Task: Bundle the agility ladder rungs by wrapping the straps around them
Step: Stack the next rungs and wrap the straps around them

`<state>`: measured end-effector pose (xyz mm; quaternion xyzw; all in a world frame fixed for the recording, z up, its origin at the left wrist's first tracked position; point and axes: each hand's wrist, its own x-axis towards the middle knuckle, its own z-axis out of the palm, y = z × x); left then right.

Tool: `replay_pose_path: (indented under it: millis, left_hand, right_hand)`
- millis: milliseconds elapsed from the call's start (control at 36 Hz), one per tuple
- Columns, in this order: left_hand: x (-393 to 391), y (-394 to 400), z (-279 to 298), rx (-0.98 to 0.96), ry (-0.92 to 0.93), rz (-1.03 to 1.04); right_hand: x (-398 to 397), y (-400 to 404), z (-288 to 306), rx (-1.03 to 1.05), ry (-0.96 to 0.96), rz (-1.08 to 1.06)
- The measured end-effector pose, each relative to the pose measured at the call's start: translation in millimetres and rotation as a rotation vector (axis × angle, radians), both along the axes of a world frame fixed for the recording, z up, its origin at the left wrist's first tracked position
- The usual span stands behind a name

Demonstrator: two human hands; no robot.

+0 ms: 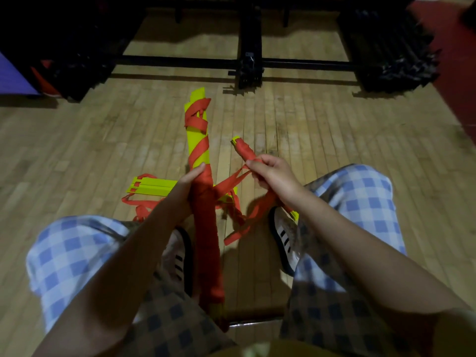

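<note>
Standing upright between the knees, the long bundle of yellow rungs (199, 150) is wound tight with red strap (206, 228) along its lower half, while the top shows only loose spirals. The left hand (184, 188) is closed around its middle. The right hand (270, 173) pinches a loose run of strap against a second, smaller wrapped bundle (244, 150). More rungs (149, 188) lie unwrapped on the wooden floor (77, 150) beside slack strap, so roughly half the job looks done, with tightening and the last rungs left.
</note>
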<state>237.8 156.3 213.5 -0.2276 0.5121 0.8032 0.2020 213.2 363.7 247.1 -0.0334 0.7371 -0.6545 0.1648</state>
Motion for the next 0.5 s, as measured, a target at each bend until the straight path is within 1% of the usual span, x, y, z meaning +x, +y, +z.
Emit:
replay_pose_path:
  millis: [56, 167, 222, 306, 361, 417, 444, 500]
  left_hand:
    - [1.4, 0.6, 1.6, -0.008, -0.019, -0.007]
    - [0.6, 7.2, 3.2, -0.023, -0.023, -0.013]
    - [-2.7, 6.1, -1.0, -0.044, -0.032, -0.031]
    - [-6.9, 4.5, -7.3, -0.120, -0.047, -0.032]
    - [-6.6, 7.2, -5.5, -0.181, -0.062, -0.001]
    - [-8.9, 8.6, -10.0, -0.242, -0.060, 0.044]
    - [-10.4, 9.8, -12.6, -0.259, -0.059, 0.056]
    - [-13.2, 11.7, -17.2, -0.262, -0.063, 0.072]
  right_hand:
    - [-2.8, 0.1, -3.0, 0.121, 0.094, -0.029]
    - [-8.4, 4.7, -7.4, 0.242, 0.187, -0.117]
    - [-9.3, 8.2, -7.7, 0.342, 0.272, -0.111]
    - [-9.1, 10.9, -9.1, 0.555, 0.406, -0.058]
    - [-10.1, 12.1, -8.9, 0.617, 0.401, -0.031]
    - [-12.3, 13.5, -9.0, 0.637, 0.328, -0.013]
    - [-12.7, 13.4, -8.0, 0.611, 0.271, -0.010]
    - [-12.5, 12.6, -5.8, 0.494, 0.141, -0.007]
